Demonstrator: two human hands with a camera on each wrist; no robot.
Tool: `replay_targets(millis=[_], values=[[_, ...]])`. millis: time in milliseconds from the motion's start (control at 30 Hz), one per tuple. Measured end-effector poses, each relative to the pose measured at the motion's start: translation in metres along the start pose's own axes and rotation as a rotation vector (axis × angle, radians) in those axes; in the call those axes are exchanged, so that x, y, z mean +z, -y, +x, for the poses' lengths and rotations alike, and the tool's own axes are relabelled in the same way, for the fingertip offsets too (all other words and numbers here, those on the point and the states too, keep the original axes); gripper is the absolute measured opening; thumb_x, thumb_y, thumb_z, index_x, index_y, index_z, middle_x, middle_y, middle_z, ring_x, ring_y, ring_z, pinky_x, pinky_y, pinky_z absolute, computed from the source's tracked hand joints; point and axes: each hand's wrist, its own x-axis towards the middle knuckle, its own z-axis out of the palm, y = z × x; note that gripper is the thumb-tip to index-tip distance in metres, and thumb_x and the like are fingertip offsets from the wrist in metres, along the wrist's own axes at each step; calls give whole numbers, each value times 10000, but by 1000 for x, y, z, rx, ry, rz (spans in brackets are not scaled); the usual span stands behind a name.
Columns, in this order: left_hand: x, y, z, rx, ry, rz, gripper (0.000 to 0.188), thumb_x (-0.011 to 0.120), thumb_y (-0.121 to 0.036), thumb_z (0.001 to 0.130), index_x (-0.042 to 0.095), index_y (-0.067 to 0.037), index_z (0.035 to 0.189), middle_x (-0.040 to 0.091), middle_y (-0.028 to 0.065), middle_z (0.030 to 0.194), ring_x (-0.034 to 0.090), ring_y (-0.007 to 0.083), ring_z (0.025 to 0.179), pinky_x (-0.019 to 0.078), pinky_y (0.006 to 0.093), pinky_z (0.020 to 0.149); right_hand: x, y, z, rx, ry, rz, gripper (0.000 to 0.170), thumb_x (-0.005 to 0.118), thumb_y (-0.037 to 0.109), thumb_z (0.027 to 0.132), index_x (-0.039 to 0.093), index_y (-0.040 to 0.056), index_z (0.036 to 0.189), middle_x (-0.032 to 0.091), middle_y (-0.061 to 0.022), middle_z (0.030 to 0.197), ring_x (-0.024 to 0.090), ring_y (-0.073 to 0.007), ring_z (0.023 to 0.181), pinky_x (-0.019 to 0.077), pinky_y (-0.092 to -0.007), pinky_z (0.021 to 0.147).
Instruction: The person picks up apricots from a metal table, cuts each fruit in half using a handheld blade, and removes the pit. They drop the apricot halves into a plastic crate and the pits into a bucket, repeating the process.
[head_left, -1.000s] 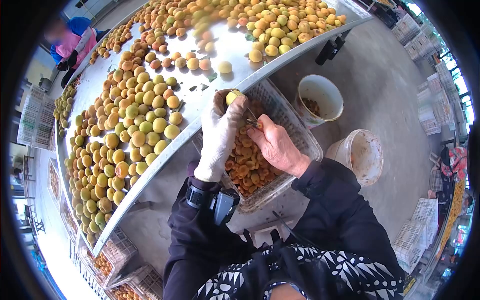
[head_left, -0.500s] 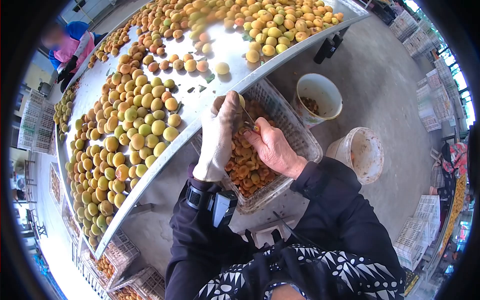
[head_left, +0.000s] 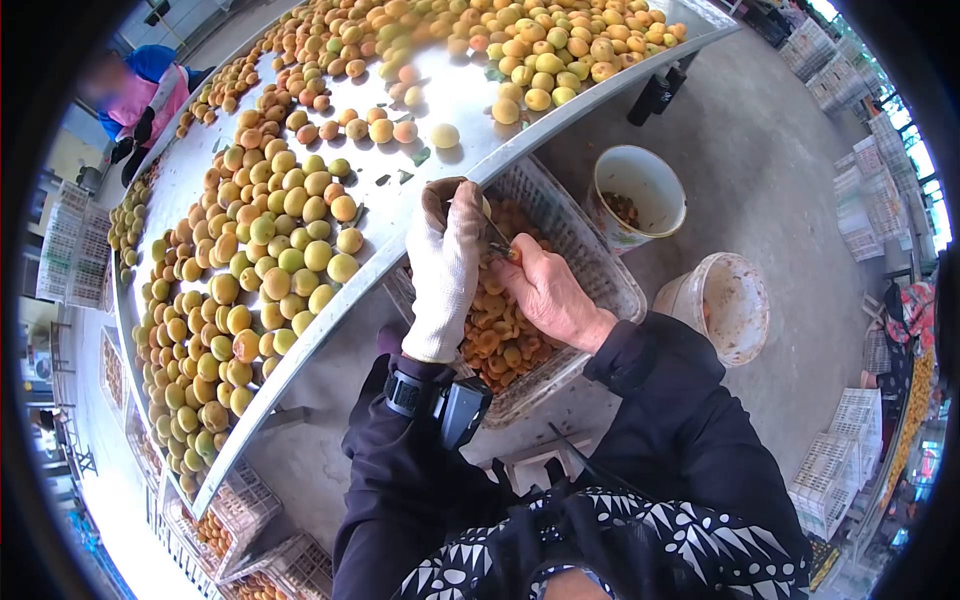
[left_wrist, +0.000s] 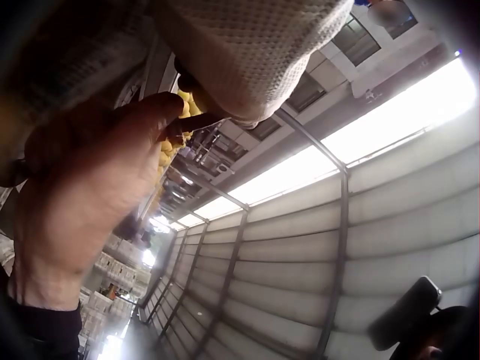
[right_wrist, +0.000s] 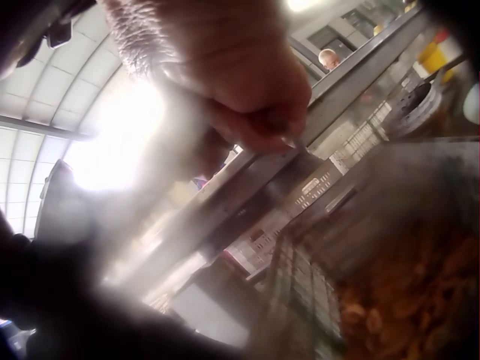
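A metal table point(head_left: 390, 210) bears spread apricots point(head_left: 262, 228), yellow to orange. Below its edge sits a crate point(head_left: 530, 192) with cut pieces point(head_left: 500, 335) inside; beside it on the floor stand a white pail point(head_left: 640, 180) and a stained bucket point(head_left: 735, 310). Over the crate, the gloved left hand point(head_left: 447, 265) curls round a fruit point(head_left: 487, 207), mostly hidden, just a sliver showing. The bare right hand point(head_left: 562, 300), close beside, pinches a small tool point(head_left: 513, 255) between thumb and fingers, its tip toward the glove.
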Motion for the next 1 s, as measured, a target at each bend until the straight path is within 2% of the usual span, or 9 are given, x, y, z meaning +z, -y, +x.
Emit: replay_targets(millis=[100, 300, 367, 400, 467, 600, 700, 933, 1000], values=[[0, -3, 0, 1, -10, 13, 349, 560, -317, 998, 540, 14, 1107, 588, 21, 862, 500, 56, 690, 439, 221, 617, -5, -3, 1, -34, 9, -56, 257, 577, 181, 970, 437, -20, 893, 613, -263, 740, 634, -452, 745, 479, -473, 598], [2, -1, 0, -87, 13, -13, 436, 534, -381, 1002, 544, 27, 1155, 595, 76, 966, 533, 117, 865, 457, 265, 737, -10, -6, -2, -27, 13, -98, 274, 583, 184, 967, 430, -23, 875, 600, -261, 700, 630, -449, 718, 473, -477, 580], [5, -8, -3, -269, -37, -148, 475, 502, -409, 1011, 550, 32, 1180, 586, 84, 1001, 515, 134, 917, 440, 272, 795, -9, -8, -2, -15, 24, -86, 276, 583, 184, 967, 429, -25, 871, 595, -255, 685, 624, -451, 703, 467, -485, 575], [5, -8, -3, -268, -36, -148, 475, 502, -409, 1011, 550, 32, 1180, 586, 84, 1001, 515, 134, 917, 440, 272, 795, -9, -8, -1, -15, 22, -86, 276, 583, 184, 967, 429, -25, 871, 595, -255, 685, 624, -451, 703, 467, -485, 575], [5, -5, -3, -83, 15, -43, 470, 473, -406, 1022, 568, 33, 1160, 580, 58, 971, 493, 124, 882, 433, 269, 772, -8, -7, -2, 2, 13, -95, 275, 577, 189, 969, 433, -24, 873, 597, -262, 697, 624, -455, 712, 464, -492, 580], [12, 10, 2, -112, -21, -7, 443, 462, -382, 1030, 579, 35, 1122, 575, 49, 933, 479, 124, 848, 437, 280, 742, -3, -10, -1, -12, -46, -109, 280, 577, 196, 969, 435, -25, 874, 598, -272, 708, 627, -456, 720, 461, -497, 583], [18, 17, 2, 88, -120, 135, 376, 446, -317, 1038, 584, 32, 1042, 565, 72, 838, 466, 127, 747, 436, 282, 697, 0, -7, -1, 21, -28, -99, 255, 573, 177, 964, 436, -22, 884, 600, -274, 715, 629, -458, 731, 473, -495, 592], [22, 19, 7, 49, -187, 101, 389, 420, -332, 1042, 568, 6, 920, 513, 44, 740, 456, 138, 667, 415, 305, 617, -5, -16, 3, -46, 34, -241, 194, 560, 108, 933, 413, -16, 918, 606, -270, 706, 633, -455, 714, 506, -495, 600], [24, 16, 5, -118, -171, -33, 404, 413, -353, 1043, 563, -15, 880, 494, 29, 717, 442, 123, 627, 391, 295, 579, -6, -18, 2, -64, 34, -266, 195, 560, 101, 928, 404, -14, 915, 605, -268, 697, 637, -449, 710, 507, -495, 590]])
